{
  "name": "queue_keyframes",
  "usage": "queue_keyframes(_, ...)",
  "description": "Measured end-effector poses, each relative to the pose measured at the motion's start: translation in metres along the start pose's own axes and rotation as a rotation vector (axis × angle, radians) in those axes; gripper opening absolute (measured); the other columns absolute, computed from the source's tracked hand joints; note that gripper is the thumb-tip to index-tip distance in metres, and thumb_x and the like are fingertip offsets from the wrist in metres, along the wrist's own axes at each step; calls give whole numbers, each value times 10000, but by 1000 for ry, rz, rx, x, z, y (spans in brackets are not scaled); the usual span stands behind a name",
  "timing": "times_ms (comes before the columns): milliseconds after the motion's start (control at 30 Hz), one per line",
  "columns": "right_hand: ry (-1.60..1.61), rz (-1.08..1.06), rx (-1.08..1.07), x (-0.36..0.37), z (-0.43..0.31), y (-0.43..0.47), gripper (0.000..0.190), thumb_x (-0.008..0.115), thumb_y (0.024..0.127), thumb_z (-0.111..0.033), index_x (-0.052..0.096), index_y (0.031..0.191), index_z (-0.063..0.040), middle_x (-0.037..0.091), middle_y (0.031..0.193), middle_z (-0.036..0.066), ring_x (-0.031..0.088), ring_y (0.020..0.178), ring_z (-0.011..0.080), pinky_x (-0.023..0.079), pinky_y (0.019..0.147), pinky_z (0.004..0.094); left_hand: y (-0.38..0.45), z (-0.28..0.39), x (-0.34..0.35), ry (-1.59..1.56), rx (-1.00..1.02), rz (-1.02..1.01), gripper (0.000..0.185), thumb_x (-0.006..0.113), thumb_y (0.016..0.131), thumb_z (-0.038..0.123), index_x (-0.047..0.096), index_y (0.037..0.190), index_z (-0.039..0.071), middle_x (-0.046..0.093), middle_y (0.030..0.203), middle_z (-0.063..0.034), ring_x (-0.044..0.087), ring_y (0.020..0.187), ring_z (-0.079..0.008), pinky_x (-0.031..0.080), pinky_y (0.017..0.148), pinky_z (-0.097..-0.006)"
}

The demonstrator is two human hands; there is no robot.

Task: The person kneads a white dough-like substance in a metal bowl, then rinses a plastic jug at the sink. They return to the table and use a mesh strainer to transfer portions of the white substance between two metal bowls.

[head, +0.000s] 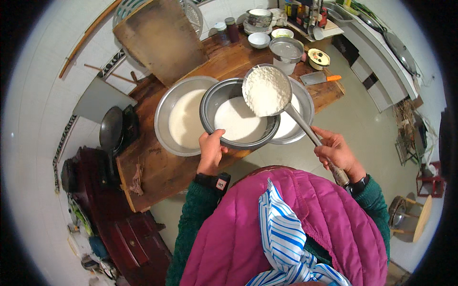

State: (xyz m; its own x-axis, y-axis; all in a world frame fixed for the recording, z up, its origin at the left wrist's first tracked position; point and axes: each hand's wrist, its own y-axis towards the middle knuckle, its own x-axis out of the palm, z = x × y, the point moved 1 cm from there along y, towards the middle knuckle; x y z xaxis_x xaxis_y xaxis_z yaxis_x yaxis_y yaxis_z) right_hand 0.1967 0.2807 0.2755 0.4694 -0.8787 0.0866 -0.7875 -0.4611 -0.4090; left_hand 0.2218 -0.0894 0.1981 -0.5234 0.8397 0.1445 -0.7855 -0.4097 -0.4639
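My left hand [211,148] grips the near rim of a dark-walled cooking pot [239,146] with white liquid or fine grain inside. My right hand [338,152] is closed around the metal handle of a large ladle or strainer [300,119]. Its round bowl, heaped with a white, crumbly mass [267,91], is over the pot's right side. A wide metal basin [161,123] with off-white contents lies left of the pot. Another metal basin [309,103] with white contents is partly hidden behind the pot and ladle. What the white contents are cannot be told.
Along the wooden table [229,60] are a metal container with a sieve-like top [286,50], a white bowl [259,40], a decorated round tin [318,59] and a cleaver with an orange handle [316,78]. A wooden board [161,39] leans at the back; a wok [111,127] is at left.
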Motion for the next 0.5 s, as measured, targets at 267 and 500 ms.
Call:
queue_keyframes(267, -924, 40, -671, 1, 48, 34, 710, 574, 793, 5, 400, 1475, -91, 630, 892, 239, 636, 756, 374, 533, 662, 414, 6, -6, -3, -55, 23, -27, 194, 632, 829, 89, 587, 976, -28, 611, 803, -93, 533, 515, -169, 373, 377, -299)
queue_keyframes(500, -1346, 71, -813, -7, 107, 53, 725, 574, 780, 23, 335, 1464, 32, 557, 829, 162, 582, 659, 337, 514, 590, 434, 13, -16, -3, -125, 32, 65, 95, 611, 803, 46, 561, 857, -13, 586, 666, -92, 483, 398, -184, 353, 309, -317)
